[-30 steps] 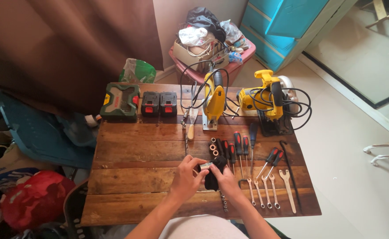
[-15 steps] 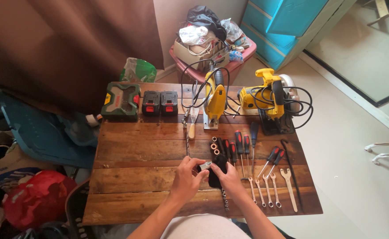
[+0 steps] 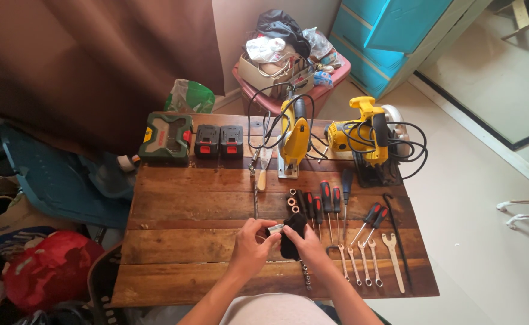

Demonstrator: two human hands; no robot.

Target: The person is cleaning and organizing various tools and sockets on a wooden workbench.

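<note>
My left hand (image 3: 250,245) pinches a small silver socket-like metal piece (image 3: 275,229) over the wooden table (image 3: 180,241). My right hand (image 3: 308,243) holds a black cloth (image 3: 290,238) pressed against that piece. Both hands meet near the table's front middle. Just beyond them lie several small sockets (image 3: 291,201) and a row of red-and-black screwdrivers (image 3: 324,201). A socket extension bar (image 3: 304,274) pokes out below my right hand.
Several wrenches (image 3: 361,262) lie at the front right beside a black bar (image 3: 397,232). At the back stand a green case (image 3: 166,138), two battery packs (image 3: 219,141), a yellow jigsaw (image 3: 293,137) and a yellow circular saw (image 3: 368,138). A pink bin (image 3: 288,66) sits behind.
The hands stay together on the metal piece and cloth, shifting only slightly; the cloth has been bunched closer around the piece. The camera has tilted a little.
</note>
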